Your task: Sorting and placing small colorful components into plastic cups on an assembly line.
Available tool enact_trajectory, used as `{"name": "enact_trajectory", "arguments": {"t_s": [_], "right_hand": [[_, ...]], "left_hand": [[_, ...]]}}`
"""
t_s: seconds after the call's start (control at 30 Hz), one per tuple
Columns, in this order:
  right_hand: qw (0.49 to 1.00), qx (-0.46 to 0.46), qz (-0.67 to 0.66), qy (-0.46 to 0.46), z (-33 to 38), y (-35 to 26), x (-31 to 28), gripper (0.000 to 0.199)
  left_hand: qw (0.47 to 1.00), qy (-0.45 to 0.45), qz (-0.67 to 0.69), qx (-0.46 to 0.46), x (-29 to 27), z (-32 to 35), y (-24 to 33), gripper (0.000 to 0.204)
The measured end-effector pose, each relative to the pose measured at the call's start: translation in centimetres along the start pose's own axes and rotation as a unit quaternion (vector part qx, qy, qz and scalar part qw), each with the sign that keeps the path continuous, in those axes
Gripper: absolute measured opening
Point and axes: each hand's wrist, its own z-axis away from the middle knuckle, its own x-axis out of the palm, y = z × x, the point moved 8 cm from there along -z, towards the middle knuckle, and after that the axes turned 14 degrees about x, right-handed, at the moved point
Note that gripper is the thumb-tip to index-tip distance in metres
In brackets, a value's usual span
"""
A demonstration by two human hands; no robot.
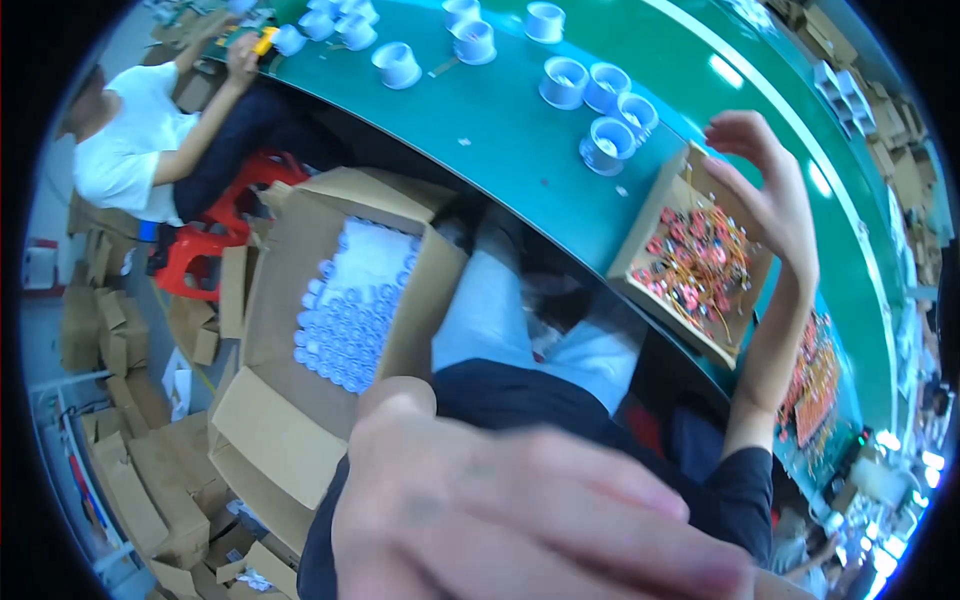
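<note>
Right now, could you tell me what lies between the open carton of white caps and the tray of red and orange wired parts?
In the head view, the person's lap in light trousers.

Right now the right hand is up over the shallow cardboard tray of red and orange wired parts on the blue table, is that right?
Not quite: the table is green, not blue. The head view shows the right hand raised, empty and open, over the shallow cardboard tray of red and orange wired parts.

White cups (pixel 600 95), green table (pixel 500 150), red stool (pixel 215 235), seated co-worker (pixel 130 140)
</note>
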Motion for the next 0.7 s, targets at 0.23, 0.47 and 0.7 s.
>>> {"name": "enact_trajectory", "arguments": {"t_s": [0.23, 0.47, 0.7], "right_hand": [[0.995, 0.012, 0.028, -0.096, -0.8, 0.7, 4.5, 0.031], [0.943, -0.215, 0.247, -0.065, -9.4, -4.8, 13.4, 0.033], [0.925, -0.17, 0.34, -0.012, -24.7, -0.5, 23.1, 0.038]], "left_hand": [[0.932, 0.185, -0.313, -0.013, -8.7, -15.7, -9.4, 0.017], [0.889, 0.386, -0.123, 0.213, -12.2, -16.2, -8.8, 0.016], [0.835, 0.32, 0.16, 0.418, -19.5, -17.8, -8.8, 0.04]]}}
